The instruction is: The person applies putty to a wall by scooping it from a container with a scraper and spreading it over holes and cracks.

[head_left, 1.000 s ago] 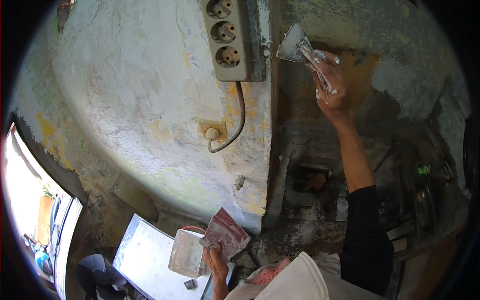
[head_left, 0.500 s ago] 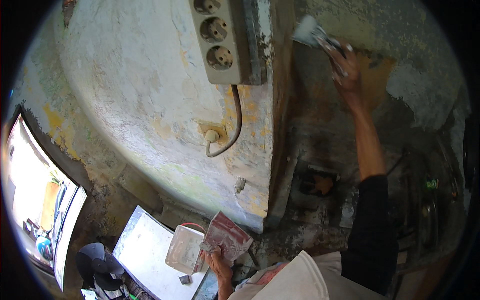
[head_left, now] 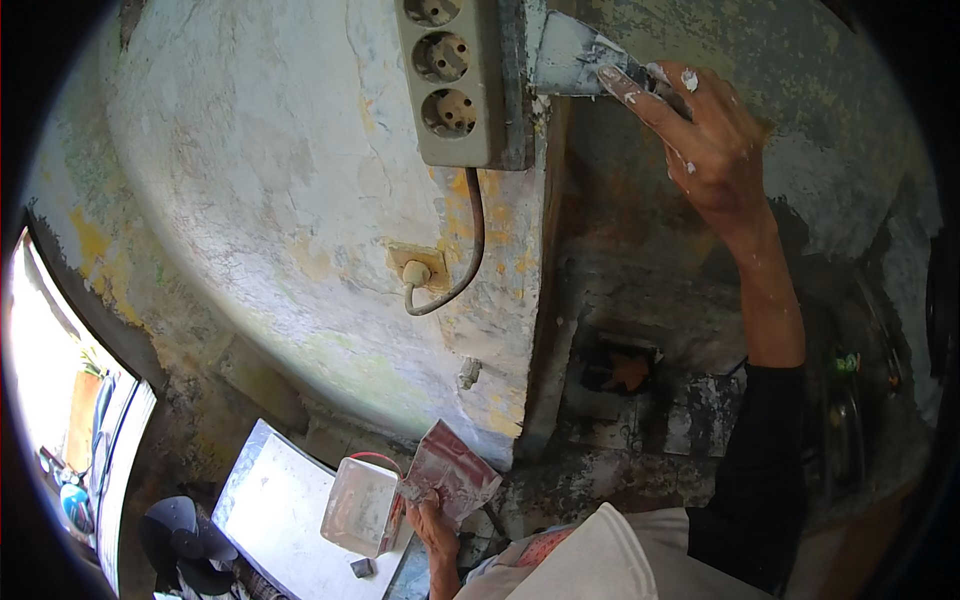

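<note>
A broad putty knife (head_left: 578,62), its blade coated with whitish putty, is gripped in my right hand (head_left: 716,150). The blade lies against the wall's corner edge, just right of the socket strip (head_left: 452,85). White smears mark the fingers, and the index finger is stretched along the blade. Low down, my left hand (head_left: 434,526) closes on the near edge of a reddish flat board (head_left: 455,468) dusted with putty. A greyish lump shows at those fingers. Beside them is a whitish plastic tub (head_left: 362,508) with a red handle and residue inside.
Under the tub is a white tabletop (head_left: 270,505), with a small dark block (head_left: 362,568) on it. The strip's cable runs to a plug (head_left: 416,272) in the peeling wall. A dark fan-like object (head_left: 180,535) stands lower left, near a bright opening (head_left: 60,400).
My right hand has brought the putty knife left and nearer, from the recessed wall onto the corner edge. The left hand still holds the board low down. The view has shifted slightly.
</note>
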`<move>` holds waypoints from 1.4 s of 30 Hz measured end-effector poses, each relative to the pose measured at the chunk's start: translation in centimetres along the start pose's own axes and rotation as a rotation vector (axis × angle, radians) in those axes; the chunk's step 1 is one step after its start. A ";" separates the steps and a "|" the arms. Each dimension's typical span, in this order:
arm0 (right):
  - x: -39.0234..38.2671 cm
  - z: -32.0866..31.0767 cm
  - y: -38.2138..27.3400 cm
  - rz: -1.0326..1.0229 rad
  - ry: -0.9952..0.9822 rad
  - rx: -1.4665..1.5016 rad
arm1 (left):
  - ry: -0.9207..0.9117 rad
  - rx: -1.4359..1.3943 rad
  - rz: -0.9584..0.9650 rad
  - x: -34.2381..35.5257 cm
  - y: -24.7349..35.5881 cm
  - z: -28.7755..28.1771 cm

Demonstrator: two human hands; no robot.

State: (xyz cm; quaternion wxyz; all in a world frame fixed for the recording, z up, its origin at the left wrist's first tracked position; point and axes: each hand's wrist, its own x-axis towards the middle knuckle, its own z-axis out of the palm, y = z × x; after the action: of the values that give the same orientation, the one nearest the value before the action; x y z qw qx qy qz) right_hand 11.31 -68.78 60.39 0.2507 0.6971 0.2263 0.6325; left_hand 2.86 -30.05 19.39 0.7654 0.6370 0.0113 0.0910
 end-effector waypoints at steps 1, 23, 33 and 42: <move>1.0 -0.9 -1.1 -0.001 -0.023 -0.086 | -0.001 -0.006 -0.001 0.0 -0.7 -0.4; -2.1 -1.1 -6.9 0.192 -0.070 -0.094 | -0.002 -0.077 -0.115 1.2 -2.4 -6.2; 1.2 -4.8 -3.8 0.148 -0.074 -0.111 | -0.021 -0.111 -0.093 0.3 0.6 -6.3; 3.5 -3.6 0.6 -0.014 -0.267 -0.173 | 0.005 -0.120 -0.098 0.8 -0.1 -5.8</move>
State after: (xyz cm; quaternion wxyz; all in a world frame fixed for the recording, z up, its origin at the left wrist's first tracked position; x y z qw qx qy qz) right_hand 8.07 -66.81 63.74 0.3419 0.7491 0.1405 0.5497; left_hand 2.85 -24.25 18.30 0.8058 0.5883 0.0390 0.0553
